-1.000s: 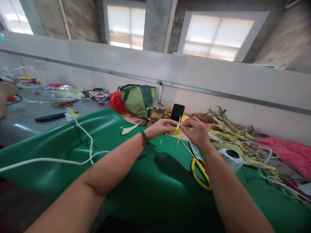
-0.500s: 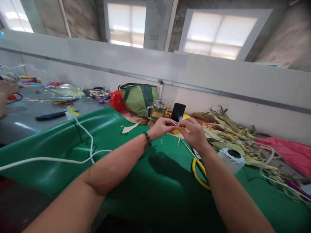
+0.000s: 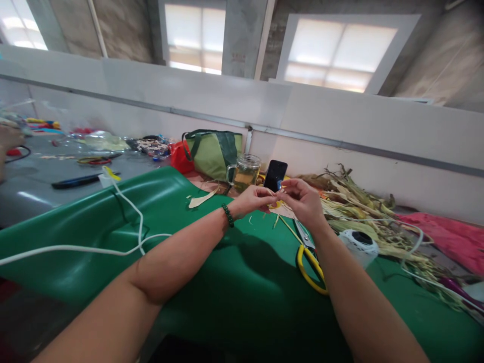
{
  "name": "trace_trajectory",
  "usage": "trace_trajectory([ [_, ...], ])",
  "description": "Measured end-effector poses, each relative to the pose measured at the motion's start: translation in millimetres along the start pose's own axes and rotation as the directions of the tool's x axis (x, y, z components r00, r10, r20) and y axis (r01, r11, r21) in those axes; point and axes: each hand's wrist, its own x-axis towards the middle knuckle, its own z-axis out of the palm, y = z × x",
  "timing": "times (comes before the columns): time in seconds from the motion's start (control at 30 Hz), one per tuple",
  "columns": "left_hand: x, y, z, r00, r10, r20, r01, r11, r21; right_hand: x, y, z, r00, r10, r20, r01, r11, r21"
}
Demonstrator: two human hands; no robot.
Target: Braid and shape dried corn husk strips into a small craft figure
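Observation:
My left hand (image 3: 255, 198), with a green bead bracelet (image 3: 228, 215) at its wrist, pinches something small and pale. My right hand (image 3: 301, 199) meets it fingertip to fingertip, also in a pinch; what lies between the fingers is too small to make out. Both hands are raised over the green mat (image 3: 249, 282), in front of a dark phone (image 3: 276, 175). Yellow-handled scissors (image 3: 310, 269) lie on the mat beside my right forearm, near a thin straw-coloured strip (image 3: 289, 229). A pale husk piece (image 3: 203, 199) rests left of my hands.
Behind stand a glass mug (image 3: 245, 171) and a green bag (image 3: 217, 154). Dried husks (image 3: 363, 206), a wrapped spool (image 3: 359, 244) and pink cloth (image 3: 446, 237) are on the right. A white cable (image 3: 75, 248) crosses the left. Another person's hand (image 3: 8, 138) shows far left.
My right hand's fingers have shifted slightly and its thumb and index now sit closer in a pinch. More of the scissors' blades shows. The view has moved slightly.

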Motion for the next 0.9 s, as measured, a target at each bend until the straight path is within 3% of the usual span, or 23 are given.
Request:
trace_trajectory([
  [0.2, -1.5, 2.9, 0.3, 0.999, -0.044, -0.027, 0.043, 0.998, -0.046, 0.7, -3.1, -0.3, 0.999, 0.034, 0.013, -0.035, 0.996, 0.084],
  [0.3, -1.0, 2.9, 0.6, 0.993, -0.094, -0.066, 0.087, 0.990, -0.107, 1.2, -3.7, -0.6, 0.998, 0.059, -0.033, -0.055, 0.991, 0.123],
  [0.4, -0.6, 3.1, 1.0, 0.990, -0.108, -0.093, 0.094, 0.985, -0.147, 1.7, -4.4, -1.4, 0.995, 0.068, -0.075, -0.060, 0.993, 0.106],
  [0.47, -0.8, 3.5, 1.4, 0.990, -0.098, -0.102, 0.083, 0.986, -0.142, 1.7, -4.7, -0.8, 0.997, 0.074, -0.035, -0.071, 0.995, 0.074],
  [0.57, -1.8, 4.0, 2.2, 0.996, -0.075, -0.057, 0.069, 0.992, -0.102, 1.3, -4.6, 1.5, 0.997, 0.071, 0.024, -0.071, 0.997, 0.031],
  [0.9, 0.5, -4.7, 0.2, 0.994, -0.112, 0.009, 0.112, 0.977, -0.184, 1.9, -0.1, 1.2, 1.000, 0.022, -0.020, -0.021, 0.999, 0.042],
])
